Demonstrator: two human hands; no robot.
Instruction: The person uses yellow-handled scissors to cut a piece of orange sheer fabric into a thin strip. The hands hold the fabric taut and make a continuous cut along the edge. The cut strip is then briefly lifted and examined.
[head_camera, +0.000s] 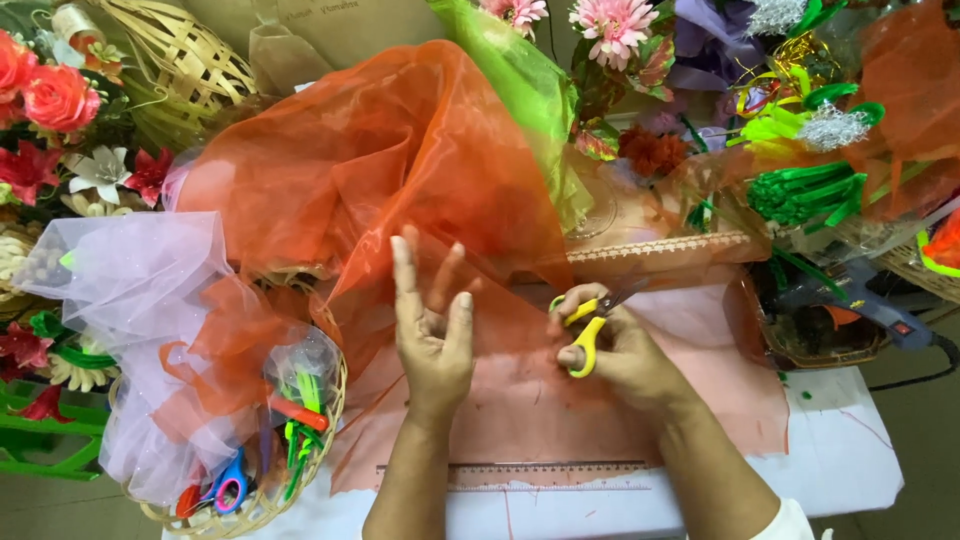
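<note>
Scissors with yellow handles sit in your right hand, fingers through the loops, blades pointing up and right toward the table's far side, mostly hidden in the sheer orange fabric. Your left hand stands upright with fingers spread, some behind the fabric. A clear ruler lies crosswise near you. A wicker basket of tools sits left; a glue gun lies right.

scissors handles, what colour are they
Yellow, seen in the head view: the scissors are in the right hand.
</note>
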